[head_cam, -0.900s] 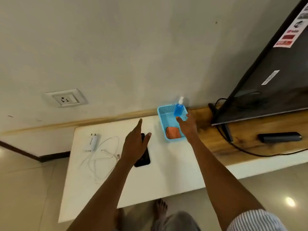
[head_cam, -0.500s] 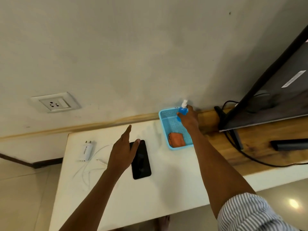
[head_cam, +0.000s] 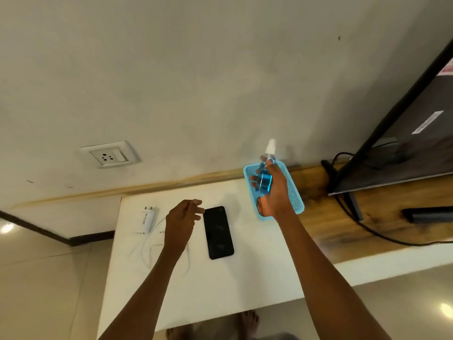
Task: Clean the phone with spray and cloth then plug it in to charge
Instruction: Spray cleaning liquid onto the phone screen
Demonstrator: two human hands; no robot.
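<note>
A black phone [head_cam: 219,232] lies screen up on the white table [head_cam: 220,285]. My right hand [head_cam: 274,190] grips a small blue spray bottle [head_cam: 264,179] with a white nozzle, held above the light blue basket [head_cam: 297,200]. The orange cloth in the basket is hidden behind this hand. My left hand [head_cam: 181,220] hovers just left of the phone with fingers loosely curled, holding nothing. A white charger plug [head_cam: 146,220] and its white cable [head_cam: 147,251] lie on the table's left part. A wall socket [head_cam: 107,157] sits above them.
A black TV [head_cam: 402,148] on a stand rests on the wooden shelf [head_cam: 382,231] at the right, with a black cable trailing over it. A dark remote [head_cam: 429,214] lies on the shelf. My bare feet show below the table's front edge.
My right hand has lifted the spray bottle up out of the basket. My left hand has curled its fingers and stays beside the phone.
</note>
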